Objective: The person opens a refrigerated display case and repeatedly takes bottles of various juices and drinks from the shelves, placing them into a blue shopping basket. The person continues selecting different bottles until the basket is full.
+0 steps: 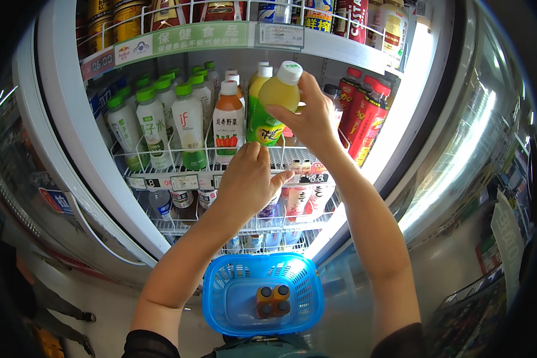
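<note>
My right hand [311, 114] grips the upper part of a yellow-green drink bottle [280, 94] with a white cap, tilted at the front of the refrigerator's middle shelf. Just below the bottle, my left hand [250, 176] is at the wire shelf rail; its fingertips are near the bottle's base, and whether they touch it cannot be told. Another yellow-green bottle [260, 83] stands behind. To the left is a white-labelled bottle with an orange top [228, 121]. A blue plastic basket [210, 300] sits low before me with several small dark-capped bottles [273, 301] inside.
Coconut water bottles [152, 127] stand at the shelf's left, red bottles [369, 121] at its right. A price rail [185, 182] runs along the shelf front. Glass doors [447, 156] flank the refrigerator opening. Another person's legs [58, 304] show at lower left.
</note>
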Demonstrator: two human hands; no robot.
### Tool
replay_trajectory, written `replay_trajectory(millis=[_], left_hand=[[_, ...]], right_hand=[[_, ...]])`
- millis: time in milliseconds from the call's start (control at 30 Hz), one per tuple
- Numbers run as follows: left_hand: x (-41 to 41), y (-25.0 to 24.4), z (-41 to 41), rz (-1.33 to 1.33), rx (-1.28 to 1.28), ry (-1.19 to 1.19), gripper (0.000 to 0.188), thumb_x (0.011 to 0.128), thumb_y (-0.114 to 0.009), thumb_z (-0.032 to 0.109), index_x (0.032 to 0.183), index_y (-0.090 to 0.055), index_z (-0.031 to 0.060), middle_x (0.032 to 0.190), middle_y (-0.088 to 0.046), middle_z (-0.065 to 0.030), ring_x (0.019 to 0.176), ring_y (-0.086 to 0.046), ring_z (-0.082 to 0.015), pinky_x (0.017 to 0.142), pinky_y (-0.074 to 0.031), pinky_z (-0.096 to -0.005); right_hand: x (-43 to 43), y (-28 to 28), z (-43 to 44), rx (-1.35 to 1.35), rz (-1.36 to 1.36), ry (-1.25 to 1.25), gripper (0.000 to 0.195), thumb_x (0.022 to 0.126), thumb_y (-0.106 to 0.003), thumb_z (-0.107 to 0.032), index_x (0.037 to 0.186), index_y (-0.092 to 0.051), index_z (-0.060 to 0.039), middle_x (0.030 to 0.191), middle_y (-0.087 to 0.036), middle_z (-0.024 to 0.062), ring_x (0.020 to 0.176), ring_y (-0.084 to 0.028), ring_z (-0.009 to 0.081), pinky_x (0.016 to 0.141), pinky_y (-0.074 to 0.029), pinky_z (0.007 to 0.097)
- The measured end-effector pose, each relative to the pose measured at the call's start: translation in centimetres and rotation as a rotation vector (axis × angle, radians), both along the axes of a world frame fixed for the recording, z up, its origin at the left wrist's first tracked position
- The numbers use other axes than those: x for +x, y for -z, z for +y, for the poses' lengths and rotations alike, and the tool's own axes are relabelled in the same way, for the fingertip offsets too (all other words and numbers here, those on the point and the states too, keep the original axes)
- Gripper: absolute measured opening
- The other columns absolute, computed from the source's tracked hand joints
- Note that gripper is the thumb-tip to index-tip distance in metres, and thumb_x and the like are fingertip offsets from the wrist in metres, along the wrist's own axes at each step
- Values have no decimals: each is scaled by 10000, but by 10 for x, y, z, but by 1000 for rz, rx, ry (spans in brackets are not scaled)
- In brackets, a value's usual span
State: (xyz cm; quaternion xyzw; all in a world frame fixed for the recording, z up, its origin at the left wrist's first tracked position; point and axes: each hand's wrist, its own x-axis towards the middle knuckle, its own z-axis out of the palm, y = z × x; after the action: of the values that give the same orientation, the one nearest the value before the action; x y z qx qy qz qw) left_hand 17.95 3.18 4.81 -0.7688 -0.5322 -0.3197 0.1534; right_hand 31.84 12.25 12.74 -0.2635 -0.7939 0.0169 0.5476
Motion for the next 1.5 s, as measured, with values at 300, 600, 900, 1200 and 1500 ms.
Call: replay_trajectory(millis=[300, 600, 900, 1200, 1500], left_hand=[[-16, 3, 0, -55, -143, -4, 675, 927, -649, 430, 1307, -512, -110, 1327, -522, -254, 1240, -523, -359, 1058, -435, -412], [-17, 29, -17, -216, 44, 164, 430, 929, -663, 269, 1224, -608, -40, 1161, -638, -190, 1079, -612, -332, 945, -479, -407], [-19, 205, -74, -524, -607, 277, 292, 889, -684, 203, 1138, -672, 49, 977, -687, -114, 909, -664, -285, 805, -517, -380], [22, 430, -100, -491, -1238, 178, 604, 810, -638, 38, 1393, -481, 22, 1421, -496, -192, 1335, -458, -361, 1100, -403, -414], [18, 495, -76, -643, -1182, 88, 721, 794, -610, -71, 1471, -414, 84, 1464, -458, -175, 1363, -430, -356, 1095, -406, -418]], right_hand=[[-17, -1, 51, -270, -222, 95, 715, 703, -788, -531, 1196, -614, -44, 1013, -717, 187, 968, -689, 361, 856, -529, 448], [0, 34, -10, 289, -36, 240, 574, 849, -765, -388, 1252, -562, -32, 1040, -674, 172, 954, -666, 333, 768, -535, 421], [44, 301, -118, -477, -241, 32, 218, 885, -698, -190, 793, -576, -34, 764, -589, 137, 679, -603, 342, 588, -479, 438], [71, 485, -158, -762, -946, 26, 401, 802, -743, -256, 1154, -616, -113, 1102, -678, 105, 1121, -607, 301, 1004, -397, 456], [52, 502, -119, -971, -938, -14, 426, 844, -723, -313, 1167, -552, -96, 1085, -671, 134, 1065, -640, 335, 911, -462, 458]])
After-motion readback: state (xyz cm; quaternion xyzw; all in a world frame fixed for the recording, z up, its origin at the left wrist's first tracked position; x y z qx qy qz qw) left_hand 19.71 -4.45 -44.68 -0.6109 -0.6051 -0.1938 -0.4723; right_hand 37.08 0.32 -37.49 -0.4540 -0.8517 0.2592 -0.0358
